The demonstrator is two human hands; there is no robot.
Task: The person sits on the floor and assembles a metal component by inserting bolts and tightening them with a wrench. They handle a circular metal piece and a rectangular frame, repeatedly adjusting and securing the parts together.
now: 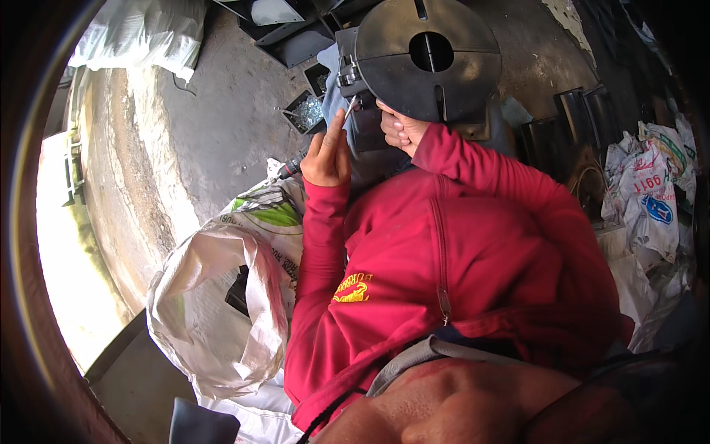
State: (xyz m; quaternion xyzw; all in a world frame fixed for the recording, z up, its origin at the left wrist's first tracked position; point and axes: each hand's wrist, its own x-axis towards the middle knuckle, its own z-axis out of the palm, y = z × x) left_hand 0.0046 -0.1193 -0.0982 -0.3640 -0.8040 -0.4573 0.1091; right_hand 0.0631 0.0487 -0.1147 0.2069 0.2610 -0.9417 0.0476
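the right hand (400,130) is gripping the near left edge of the black disc (403,87), fingers curling together and thumb pressing at the rim. the left hand (328,157) is reaching up just beside it, index finger stretching, and its fingertips are meeting a slim metal rod (353,106); whether they are truly pinching it, i'm not able to tell. the disc is lying above the person's lap, its round hole facing up, and a clamp (347,75) is sitting at its left edge. a blue cloth (329,65) is showing left of that, and then a bin (287,113) is holding small shiny pieces. a dark tool (293,164) is poking out beside the left wrist. farther out, an open white sack (174,296) is standing at the lower left, and more sacks (643,196) are crowding the right side.
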